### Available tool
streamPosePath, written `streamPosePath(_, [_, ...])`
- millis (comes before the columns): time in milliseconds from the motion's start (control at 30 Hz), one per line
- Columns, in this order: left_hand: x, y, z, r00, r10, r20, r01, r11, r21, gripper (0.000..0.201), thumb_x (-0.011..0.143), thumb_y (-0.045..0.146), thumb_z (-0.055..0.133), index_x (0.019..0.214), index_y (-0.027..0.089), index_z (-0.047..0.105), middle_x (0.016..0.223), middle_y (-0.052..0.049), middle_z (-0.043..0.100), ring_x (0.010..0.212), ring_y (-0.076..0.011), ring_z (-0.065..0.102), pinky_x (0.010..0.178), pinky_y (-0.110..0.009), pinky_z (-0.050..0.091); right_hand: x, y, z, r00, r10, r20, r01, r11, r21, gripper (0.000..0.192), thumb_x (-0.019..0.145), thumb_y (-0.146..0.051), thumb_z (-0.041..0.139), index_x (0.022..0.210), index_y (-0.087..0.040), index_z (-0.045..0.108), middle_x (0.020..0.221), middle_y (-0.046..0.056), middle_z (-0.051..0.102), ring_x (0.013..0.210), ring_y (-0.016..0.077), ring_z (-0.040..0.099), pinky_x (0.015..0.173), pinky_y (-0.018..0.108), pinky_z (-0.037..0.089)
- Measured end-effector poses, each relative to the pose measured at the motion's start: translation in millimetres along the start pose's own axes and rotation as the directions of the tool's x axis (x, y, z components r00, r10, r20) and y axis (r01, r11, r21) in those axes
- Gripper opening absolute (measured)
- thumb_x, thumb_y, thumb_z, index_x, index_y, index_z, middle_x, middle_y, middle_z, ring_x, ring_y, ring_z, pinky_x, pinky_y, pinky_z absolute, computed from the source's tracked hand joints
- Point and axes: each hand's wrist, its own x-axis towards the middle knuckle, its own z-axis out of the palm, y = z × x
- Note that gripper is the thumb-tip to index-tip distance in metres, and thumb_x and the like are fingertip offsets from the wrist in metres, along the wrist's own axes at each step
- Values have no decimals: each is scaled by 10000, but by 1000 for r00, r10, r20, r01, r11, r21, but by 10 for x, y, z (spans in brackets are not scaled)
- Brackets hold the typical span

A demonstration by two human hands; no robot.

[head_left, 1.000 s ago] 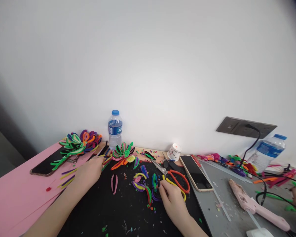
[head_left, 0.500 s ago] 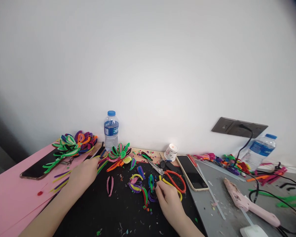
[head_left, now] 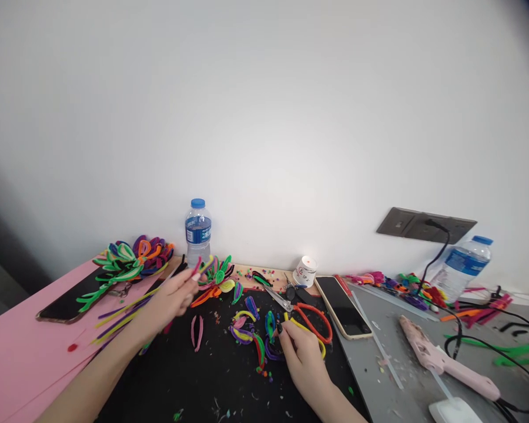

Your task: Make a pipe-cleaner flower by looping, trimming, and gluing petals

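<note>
The blue labels on both water bottles (head_left: 198, 232) are too small to read.

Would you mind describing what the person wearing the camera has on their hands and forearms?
Both forearms are bare as far as the picture shows: no sleeves, watch or bracelets. The left hand has no glove, and I see no ring on it. The right hand is also ungloved and ringless, and one fingertip carries dark, near-black nail polish. The left hand's nails are too small to judge.
</note>
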Motion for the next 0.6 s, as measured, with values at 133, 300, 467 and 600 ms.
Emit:
streamPosePath(133, [-218,107,292,845,134,518,169,853,-495,290,820,461,397,875,181,444,575,76,324,408,-37,191,380,-156,175,-20,-37,-3,1000,-6,27,2,986,168,253,869,-257,340,631,-186,382,557,-47,367,506,95,364,487,213,245])
streamPosePath(300, [-470,166,699,745,248,620,41,910,-412,308,832,460,375,743,172,438,538,63,422,358,-33,290,341,-159,189,-35,-121,22,989,60,135,-105,930,353,332,866,-347,332,573,-192,311,531,-60,280,489,87,273,456,216,202])
streamPosePath(467, [-556,135,915,759,239,606,-19,938,-346,330,841,464,339,711,176,435,522,67,424,302,-27,299,293,-151,207,-23,-166,32,979,112,173,-163,933,319,354,837,-338,387,548,-200,237,531,-67,223,500,85,221,452,210,185])
streamPosePath(600, [-530,76,989,762,195,618,102,906,-410,341,837,481,333,711,175,418,506,69,446,274,-22,317,272,-134,202,-21,-161,7,983,71,168,-122,942,313,335,839,-309,398,545,-192,290,520,-71,265,487,82,256,458,200,213])
